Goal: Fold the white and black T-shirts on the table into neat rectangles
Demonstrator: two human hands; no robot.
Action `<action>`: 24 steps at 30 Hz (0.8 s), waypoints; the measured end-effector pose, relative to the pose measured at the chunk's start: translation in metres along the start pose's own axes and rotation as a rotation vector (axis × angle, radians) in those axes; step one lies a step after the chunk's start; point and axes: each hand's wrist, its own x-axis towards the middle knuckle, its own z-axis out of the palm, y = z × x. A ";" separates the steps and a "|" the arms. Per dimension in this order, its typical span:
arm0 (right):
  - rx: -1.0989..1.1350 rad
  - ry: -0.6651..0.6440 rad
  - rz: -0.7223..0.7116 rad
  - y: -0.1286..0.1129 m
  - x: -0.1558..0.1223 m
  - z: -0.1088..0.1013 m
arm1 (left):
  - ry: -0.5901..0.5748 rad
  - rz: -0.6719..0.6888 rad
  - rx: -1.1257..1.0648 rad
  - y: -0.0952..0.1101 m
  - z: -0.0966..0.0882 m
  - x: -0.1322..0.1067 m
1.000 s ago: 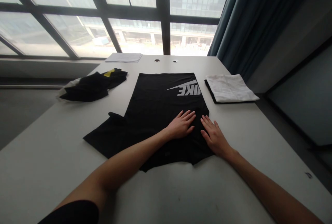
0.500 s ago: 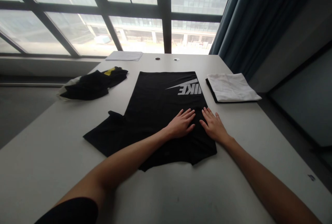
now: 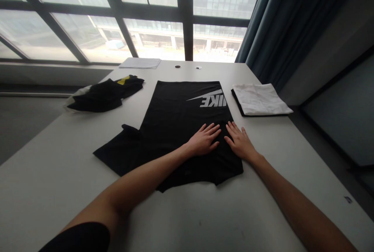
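A black T-shirt (image 3: 175, 115) with a white logo lies spread on the pale table (image 3: 58, 174), its right side folded in and one sleeve sticking out at the left. My left hand (image 3: 204, 140) rests flat on the shirt's right half, fingers stretched out. Right beside it, my right hand (image 3: 239, 141) lies flat and open near the folded right edge. Neither hand grips anything.
A folded white garment on a dark one (image 3: 261, 99) lies at the right. A crumpled black garment with a yellow patch (image 3: 106, 94) sits at the left. Papers (image 3: 140, 63) lie at the table's far edge under the window. A blue curtain (image 3: 280, 22) hangs at the right.
My right hand has slid a little forward and left along the shirt's right edge. The left hand has stayed in place, and the view has shifted slightly.
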 end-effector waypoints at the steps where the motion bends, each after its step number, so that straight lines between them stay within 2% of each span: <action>1: -0.002 0.000 0.007 0.000 0.000 0.000 | 0.002 0.000 0.000 0.000 0.001 0.000; 10: -0.016 -0.003 0.041 -0.001 0.001 0.001 | -0.013 -0.014 -0.012 0.003 -0.003 0.002; 14: -0.022 -0.020 0.049 -0.002 0.001 -0.001 | 0.028 -0.053 -0.038 0.004 -0.009 0.002; 17: -0.031 -0.027 0.049 -0.002 0.001 -0.002 | 0.052 0.007 -0.072 0.004 -0.011 0.001; 20: -0.052 -0.053 0.042 -0.003 0.001 -0.002 | 0.003 0.074 -0.081 0.004 -0.009 0.000; 24: -0.061 -0.067 0.042 -0.004 0.001 -0.002 | -0.038 0.069 -0.064 0.004 -0.006 0.000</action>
